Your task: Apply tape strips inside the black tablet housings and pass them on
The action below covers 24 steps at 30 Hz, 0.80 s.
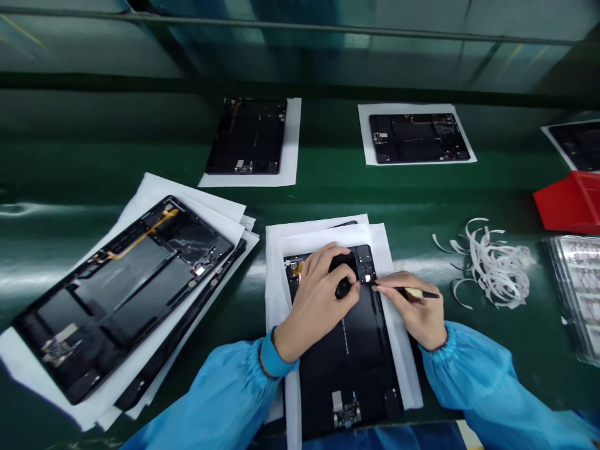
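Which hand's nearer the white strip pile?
Right. The right hand, holding a slim tool, is left of the white strip pile; the left hand is farther left, over the dark device.

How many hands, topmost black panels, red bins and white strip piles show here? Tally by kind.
Hands: 2
Topmost black panels: 5, one cut off at the right edge
Red bin: 1
White strip pile: 1
Total: 9

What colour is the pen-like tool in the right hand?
The tool is mostly black with a pale yellow section; the head view shows it best.
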Tool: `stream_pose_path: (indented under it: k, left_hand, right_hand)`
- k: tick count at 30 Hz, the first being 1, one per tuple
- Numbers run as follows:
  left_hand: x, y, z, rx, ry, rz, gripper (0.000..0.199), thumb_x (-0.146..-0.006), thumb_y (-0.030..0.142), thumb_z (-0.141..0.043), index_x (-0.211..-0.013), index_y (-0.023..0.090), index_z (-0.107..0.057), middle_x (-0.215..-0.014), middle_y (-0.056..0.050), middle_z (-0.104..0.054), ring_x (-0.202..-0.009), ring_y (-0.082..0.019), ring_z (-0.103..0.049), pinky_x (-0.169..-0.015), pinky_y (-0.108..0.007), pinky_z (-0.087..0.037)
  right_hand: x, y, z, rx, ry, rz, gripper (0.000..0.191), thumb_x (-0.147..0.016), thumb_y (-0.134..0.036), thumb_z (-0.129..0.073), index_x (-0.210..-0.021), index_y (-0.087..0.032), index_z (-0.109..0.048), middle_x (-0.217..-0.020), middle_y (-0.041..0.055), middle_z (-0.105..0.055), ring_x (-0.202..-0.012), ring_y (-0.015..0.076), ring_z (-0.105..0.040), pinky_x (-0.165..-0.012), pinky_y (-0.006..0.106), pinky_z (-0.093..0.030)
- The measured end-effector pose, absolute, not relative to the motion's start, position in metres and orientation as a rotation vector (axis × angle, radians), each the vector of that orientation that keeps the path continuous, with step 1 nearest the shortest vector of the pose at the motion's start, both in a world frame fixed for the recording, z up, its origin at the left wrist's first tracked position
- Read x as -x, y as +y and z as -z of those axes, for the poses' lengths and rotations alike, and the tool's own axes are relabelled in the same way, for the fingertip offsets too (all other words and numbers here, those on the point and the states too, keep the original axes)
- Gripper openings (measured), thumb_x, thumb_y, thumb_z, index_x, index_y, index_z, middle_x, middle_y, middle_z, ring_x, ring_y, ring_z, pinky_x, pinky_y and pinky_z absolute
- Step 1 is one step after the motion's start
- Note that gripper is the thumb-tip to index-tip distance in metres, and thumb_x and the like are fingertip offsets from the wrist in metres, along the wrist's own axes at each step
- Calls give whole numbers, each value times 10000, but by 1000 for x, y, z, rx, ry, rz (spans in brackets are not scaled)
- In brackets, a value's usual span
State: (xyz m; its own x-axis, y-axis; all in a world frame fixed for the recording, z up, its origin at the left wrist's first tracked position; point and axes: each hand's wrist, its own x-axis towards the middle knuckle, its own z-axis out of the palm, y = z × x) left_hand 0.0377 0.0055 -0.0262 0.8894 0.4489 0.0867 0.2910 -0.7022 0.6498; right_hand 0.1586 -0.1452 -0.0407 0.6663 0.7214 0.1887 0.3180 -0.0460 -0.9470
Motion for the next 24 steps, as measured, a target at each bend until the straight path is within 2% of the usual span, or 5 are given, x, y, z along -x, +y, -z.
stream_pose_path:
  k: [10,13,16,19,24]
  left_hand:
    - [-38,5,25,-2384,535,-317,136,-815,152,-644,-730,207,-552,-1253,-61,-556,-1307,-296,-434,-1028,-475,-349]
    - [-42,4,25,-2328,557,-322,193,-779,131,-662,-696,201,-502,-1237,-55,-561,-1279,-294,-454,-1026,-478,-344]
    - [-40,8,17,-2280,562,-349,208,-755,136,-684,-755,211,-490,-1207,-57,-573,-1234,-275,-496,-1005,-457,-381]
    - [-20,13,1,-2176,585,-438,153,-819,208,-656,-830,224,-505,-1214,-51,-569,-1202,-236,-525,-1008,-414,-405]
    - [40,0,-13,-2030,742,-475,113,-901,242,-560,-794,227,-529,-1080,-38,-594,-1051,-190,-591,-923,-334,-451]
  right_hand:
    - [-160,-152,45,1682,-805,-352,74,-897,-257,-708,-842,-210,-725,-817,36,-703,-742,212,-665,-659,329,-548]
    - [-161,-151,42,1632,-705,-367,96,-904,-283,-708,-847,-209,-685,-827,33,-701,-782,216,-677,-717,339,-556]
    - [-159,-144,26,1479,-643,-414,271,-1018,-384,-512,-840,-208,-614,-840,49,-679,-861,237,-680,-803,399,-557]
    - [-152,-129,6,1595,-864,-455,294,-1059,-339,-370,-973,-211,-620,-871,57,-646,-843,219,-663,-769,368,-547]
    - [-139,-97,5,2109,-1484,-520,123,-939,-184,-605,-1057,-216,-609,-1024,54,-576,-797,212,-642,-672,323,-512]
